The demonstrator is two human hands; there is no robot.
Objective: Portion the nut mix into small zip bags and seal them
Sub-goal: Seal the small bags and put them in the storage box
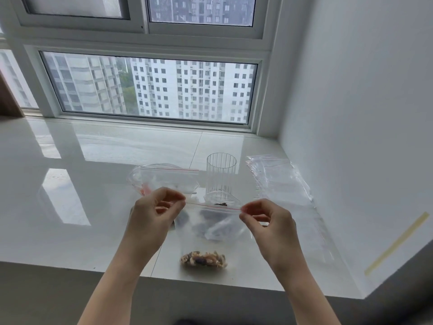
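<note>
Zip strip stretched left to right between two pinches, nuts hanging at the bottom

A small zip bag [212,233] is held up at centre frame, its red-lined zip strip [213,206] running nearly level across the picture; the left hand [155,213] pinches one end and the right hand [266,219] pinches the other, so the seal can probably be run from either side. The nut mix [203,259] is bunched at the bag's bottom, lower centre. Whether the strip is pressed closed yet can't be told. Just behind, a ribbed glass [221,175] stands on the white sill [93,219], a larger zip bag [164,178] lies to its left, and a stack of empty bags [278,179] lies at right. Nothing is seen between the hands.
</note>
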